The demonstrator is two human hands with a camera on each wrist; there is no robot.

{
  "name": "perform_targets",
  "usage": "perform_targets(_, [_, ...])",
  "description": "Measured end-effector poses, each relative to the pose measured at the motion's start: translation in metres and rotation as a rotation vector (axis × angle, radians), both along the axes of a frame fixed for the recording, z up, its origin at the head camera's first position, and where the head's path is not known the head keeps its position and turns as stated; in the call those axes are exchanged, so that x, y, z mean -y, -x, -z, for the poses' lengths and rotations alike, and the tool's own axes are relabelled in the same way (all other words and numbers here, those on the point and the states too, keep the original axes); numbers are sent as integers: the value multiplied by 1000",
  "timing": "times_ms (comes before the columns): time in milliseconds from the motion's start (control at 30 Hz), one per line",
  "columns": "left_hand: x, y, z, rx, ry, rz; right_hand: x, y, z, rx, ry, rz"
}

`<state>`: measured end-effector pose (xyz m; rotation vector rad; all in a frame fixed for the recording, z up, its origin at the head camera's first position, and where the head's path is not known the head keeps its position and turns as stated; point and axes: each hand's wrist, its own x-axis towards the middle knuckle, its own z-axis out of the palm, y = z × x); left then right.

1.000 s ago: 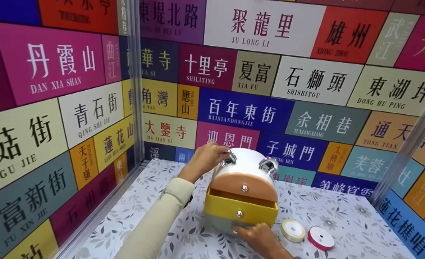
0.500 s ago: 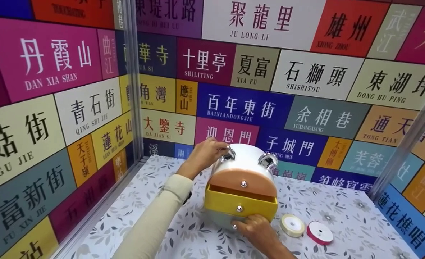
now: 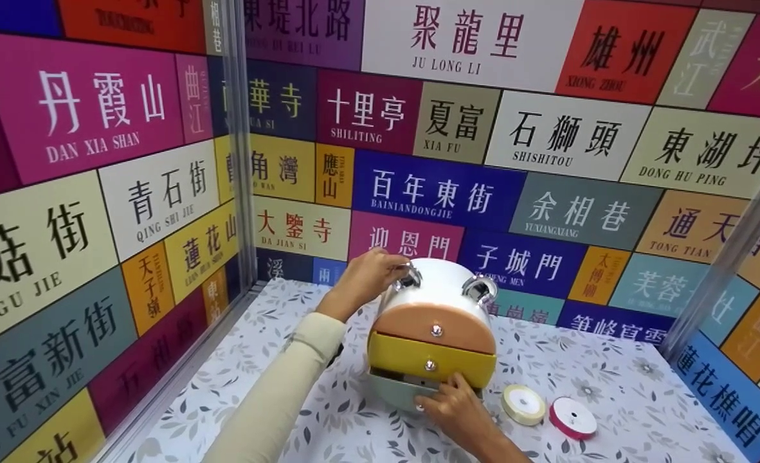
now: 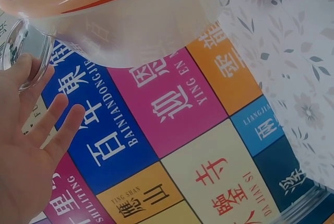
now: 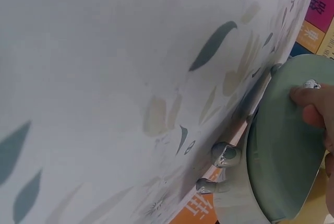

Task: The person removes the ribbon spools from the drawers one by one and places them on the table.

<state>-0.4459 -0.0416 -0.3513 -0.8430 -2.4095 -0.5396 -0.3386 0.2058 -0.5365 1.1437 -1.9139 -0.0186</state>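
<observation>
Round 3-drawer box point(image 3: 433, 328), frame centre: steadied by flat left hand point(image 3: 366, 278); bottom drawer point(image 3: 400, 386) knob point(image 5: 311, 84) pinched by right hand point(image 3: 458, 413); best pulled straight.

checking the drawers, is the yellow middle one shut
Shut: the yellow middle drawer sits flush under the orange top drawer, while the pale green bottom drawer juts out.

a table covered in a white cloth printed with grey leaves and flowers point(image 3: 611, 386) fills the floor of the booth. a round white plastic organiser with orange, yellow and pale green drawers point(image 3: 433, 334) stands on it at the centre. just right of it, on the near side, lie a flat spool of cream ribbon point(image 3: 523, 404) and a flat spool of pink ribbon point(image 3: 573, 417), side by side and close together.
</observation>
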Motion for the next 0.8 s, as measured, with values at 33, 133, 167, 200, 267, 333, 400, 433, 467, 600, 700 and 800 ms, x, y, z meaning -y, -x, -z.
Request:
perform_targets(33, [0,0,0,1,0,1,-1,-1,0,10,-9,-3])
perform_targets(133, [0,0,1,4,0,3,-2,-5,1,46,-28,-7])
perform_targets(167, [0,0,1,5,-1,4,-2,-6,1,54,-32,-10])
perform_targets(200, [0,0,1,4,0,2,-1,-8,0,61,-36,-12])
perform_targets(267, [0,0,0,3,-1,-1,0,-11,-1,69,-43,-10])
perform_targets(333, [0,-1,-2,5,-4,-5,1,-15,-2,71,-44,-12])
perform_targets(400, [0,-1,-3,8,-5,-7,2,-19,-4,71,-47,-14])
perform_targets(433, [0,-1,-3,11,-7,-6,2,-21,-5,70,-46,-18])
perform_targets(467, [0,-1,-4,14,-7,-6,2,-23,-6,71,-47,-24])
perform_targets(600, [0,-2,-4,32,-9,-7,3,-32,-7,91,-55,-50])
perform_targets(700, [0,-3,-3,42,-13,-11,4,-36,-8,57,-59,-86])
perform_targets(800, [0,-3,-2,44,-12,-12,5,-41,-8,20,-62,-91])
